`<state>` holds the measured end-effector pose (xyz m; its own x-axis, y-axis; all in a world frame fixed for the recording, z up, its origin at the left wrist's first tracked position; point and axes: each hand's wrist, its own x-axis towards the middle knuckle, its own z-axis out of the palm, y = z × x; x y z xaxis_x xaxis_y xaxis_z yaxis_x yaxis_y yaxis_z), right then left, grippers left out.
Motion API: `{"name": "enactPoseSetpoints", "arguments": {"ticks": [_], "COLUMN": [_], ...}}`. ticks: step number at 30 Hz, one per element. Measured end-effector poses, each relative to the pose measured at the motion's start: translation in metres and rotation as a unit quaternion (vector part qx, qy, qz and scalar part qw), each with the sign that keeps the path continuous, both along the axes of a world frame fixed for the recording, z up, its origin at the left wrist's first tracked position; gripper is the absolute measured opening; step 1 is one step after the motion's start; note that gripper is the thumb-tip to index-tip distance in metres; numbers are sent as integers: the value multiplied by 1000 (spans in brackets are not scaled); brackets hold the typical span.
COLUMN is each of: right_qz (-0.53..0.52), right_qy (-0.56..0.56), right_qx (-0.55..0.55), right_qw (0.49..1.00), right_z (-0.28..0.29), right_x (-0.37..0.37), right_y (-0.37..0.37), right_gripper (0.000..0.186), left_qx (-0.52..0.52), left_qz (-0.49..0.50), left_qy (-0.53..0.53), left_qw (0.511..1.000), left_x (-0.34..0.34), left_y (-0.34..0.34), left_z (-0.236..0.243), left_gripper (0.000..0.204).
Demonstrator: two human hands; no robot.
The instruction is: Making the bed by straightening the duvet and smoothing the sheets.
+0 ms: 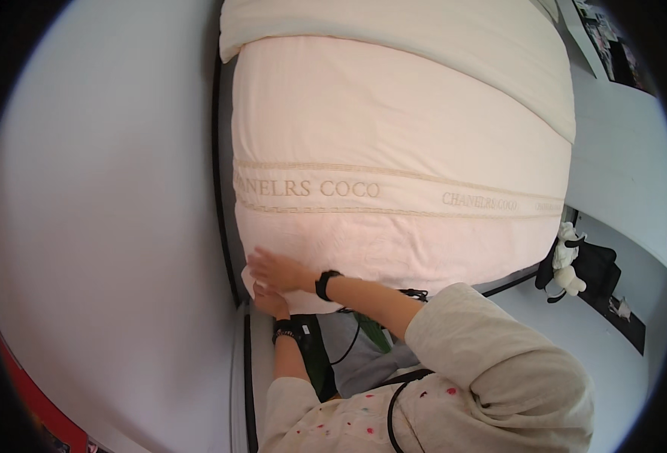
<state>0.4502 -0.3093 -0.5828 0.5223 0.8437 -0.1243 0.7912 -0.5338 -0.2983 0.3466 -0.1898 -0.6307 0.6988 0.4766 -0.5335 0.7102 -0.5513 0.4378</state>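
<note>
A pale pink quilt (333, 113) with a tan embroidered band covers a bed. My right hand (279, 270), slightly blurred, lies with fingers stretched out on the quilt's near left corner; a black band is on its wrist. Just below it, my left hand (272, 303) is at the hanging edge of that same corner. Its fingers look bent around the fabric, though my right hand partly covers them. That wrist also wears a dark band. At the far end, a cream fold (424, 30) lies across the quilt.
A plain wall (107, 166) runs close along the bed's left side. Below the near edge are grey fabric (348, 349) and a black cable (348, 347). To the right, a white plush toy (567, 260) sits by a black object. A white piece of furniture (620, 128) stands beyond.
</note>
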Motion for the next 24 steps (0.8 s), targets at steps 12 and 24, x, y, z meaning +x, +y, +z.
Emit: {"name": "enactPoseSetpoints", "arguments": {"ticks": [12,24], "right_qz": [-177,-445], "right_qy": [115,-124], "right_qx": [157,-51], "right_qw": [965,886], "right_z": [40,58], "right_x": [-92,60], "right_y": [-161,-365], "right_gripper": [37,56], "left_qx": [-270,213], "left_qz": [8,-47], "left_qy": [160,-96], "left_qw": [949,971], "left_x": [-137,36], "left_y": [116,72], "left_z": [-77,8], "left_gripper": [44,52]}}
